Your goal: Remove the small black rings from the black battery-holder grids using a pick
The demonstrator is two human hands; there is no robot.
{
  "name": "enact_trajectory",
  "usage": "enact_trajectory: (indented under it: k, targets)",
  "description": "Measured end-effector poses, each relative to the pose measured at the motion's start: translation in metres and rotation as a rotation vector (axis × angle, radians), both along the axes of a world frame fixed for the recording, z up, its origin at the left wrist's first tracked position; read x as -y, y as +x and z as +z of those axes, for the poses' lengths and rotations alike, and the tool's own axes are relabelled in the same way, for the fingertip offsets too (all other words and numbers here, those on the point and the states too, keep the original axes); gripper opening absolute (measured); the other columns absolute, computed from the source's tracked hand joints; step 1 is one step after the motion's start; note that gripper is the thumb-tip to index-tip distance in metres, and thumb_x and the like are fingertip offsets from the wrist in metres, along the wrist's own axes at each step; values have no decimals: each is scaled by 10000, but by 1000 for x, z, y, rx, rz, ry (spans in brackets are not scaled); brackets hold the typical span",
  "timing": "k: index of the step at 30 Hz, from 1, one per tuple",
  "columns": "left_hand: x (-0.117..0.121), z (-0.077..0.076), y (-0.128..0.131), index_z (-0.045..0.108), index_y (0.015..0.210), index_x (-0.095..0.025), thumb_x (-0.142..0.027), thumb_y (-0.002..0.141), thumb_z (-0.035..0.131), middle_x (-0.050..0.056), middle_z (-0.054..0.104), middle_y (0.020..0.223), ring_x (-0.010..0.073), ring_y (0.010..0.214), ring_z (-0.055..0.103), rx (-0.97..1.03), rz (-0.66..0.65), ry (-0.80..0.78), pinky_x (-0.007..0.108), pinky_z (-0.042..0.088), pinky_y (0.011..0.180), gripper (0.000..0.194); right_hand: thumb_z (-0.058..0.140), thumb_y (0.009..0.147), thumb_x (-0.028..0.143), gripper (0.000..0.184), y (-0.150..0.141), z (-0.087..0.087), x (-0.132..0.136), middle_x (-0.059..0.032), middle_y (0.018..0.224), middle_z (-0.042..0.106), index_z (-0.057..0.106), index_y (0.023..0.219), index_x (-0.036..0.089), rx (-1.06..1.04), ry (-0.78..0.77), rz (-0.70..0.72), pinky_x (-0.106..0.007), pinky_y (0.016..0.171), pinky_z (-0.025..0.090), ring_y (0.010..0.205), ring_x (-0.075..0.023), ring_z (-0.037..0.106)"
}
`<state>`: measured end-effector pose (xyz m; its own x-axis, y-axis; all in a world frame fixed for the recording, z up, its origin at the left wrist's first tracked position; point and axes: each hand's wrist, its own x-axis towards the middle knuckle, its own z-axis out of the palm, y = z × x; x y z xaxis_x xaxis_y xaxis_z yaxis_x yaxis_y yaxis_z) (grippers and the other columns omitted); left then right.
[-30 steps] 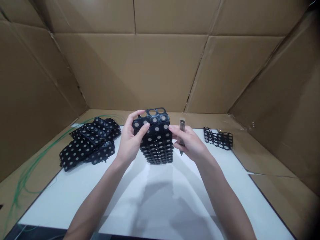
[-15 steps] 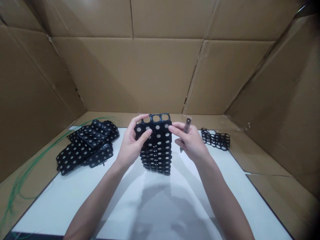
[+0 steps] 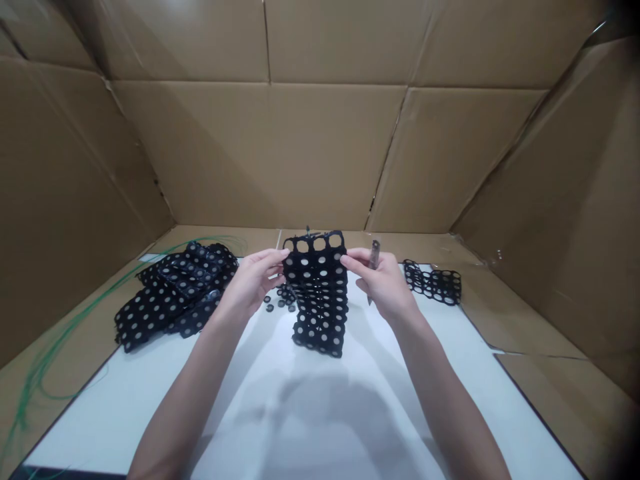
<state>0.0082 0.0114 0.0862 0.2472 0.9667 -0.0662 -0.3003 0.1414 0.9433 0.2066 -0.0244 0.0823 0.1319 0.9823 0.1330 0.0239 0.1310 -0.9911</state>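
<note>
A limp black sheet with rows of pale dots (image 3: 320, 293) hangs upright in front of me. Its top row is open rings, and its lower end reaches down near the white tabletop. My left hand (image 3: 255, 280) pinches the sheet's upper left edge between thumb and fingertips. At the upper right edge, my right hand (image 3: 383, 280) pinches it too, with a slim dark pointed tool (image 3: 375, 255) tucked in the same hand. The tool's kind I cannot make out. Several small dark discs (image 3: 281, 303) lie on the table behind the sheet, partly hidden by it.
To the left lies a heap of black dotted sheets (image 3: 175, 293), with thin green strands (image 3: 65, 340) beside it. A black net of open rings (image 3: 434, 283) rests at the right. Cardboard walls (image 3: 320, 153) enclose the white tabletop (image 3: 225, 413).
The sheet has shifted slightly right and turned. My left hand has moved its hold, thumb now at the edge rather than across the front. Small discs behind have come into view.
</note>
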Motion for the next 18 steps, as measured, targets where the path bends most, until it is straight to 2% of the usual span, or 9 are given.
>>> enact_trajectory:
  k: [3,5,7,8,10,13,18]
  targets:
    - [-1,-1,0,621,609,-140,-257,627,698,12,599,642,104,618,555,-14,-38,-4,237,466,628,141,640,687,377,220,-1,-3,-4,10,621,518,642,747,165,137,47,-56,-209,427,290,487,-68,399]
    - [0,-2,3,614,590,-138,-245,620,702,12,583,607,109,601,553,-16,-64,-9,244,469,611,142,631,707,334,205,-5,-5,-3,-36,765,599,647,829,169,275,183,-190,-248,539,400,647,-128,529]
    - [0,-4,6,625,598,-130,-238,620,703,17,590,610,108,605,559,-19,-94,-18,242,470,616,135,600,744,282,197,-11,-5,1,-61,899,613,634,912,187,426,368,-296,-279,632,445,779,-162,563]
    - [1,-4,8,633,607,-125,-233,619,704,21,597,621,108,612,563,-21,-110,-25,242,470,622,130,580,763,266,187,-14,-5,4,-63,933,610,631,930,198,501,450,-286,-284,649,456,801,-166,566]
    - [2,-6,11,646,619,-118,-222,615,706,27,609,641,106,622,567,-20,-136,-50,238,467,629,121,544,793,242,167,-19,-6,9,-65,944,609,633,931,210,640,561,-160,-289,670,475,810,-165,571]
    - [3,-9,13,663,650,-115,-216,611,710,25,611,646,100,631,562,-20,-172,-84,223,452,620,118,524,805,190,191,-23,-11,11,-72,952,615,629,963,206,816,654,-20,-304,740,485,868,-176,564]
    - [3,-16,15,667,648,-105,-266,619,707,41,615,633,118,653,563,-28,-221,-68,242,442,649,168,504,824,160,191,-25,-23,6,-68,911,636,630,965,184,1002,799,-116,-262,675,483,838,-161,550]
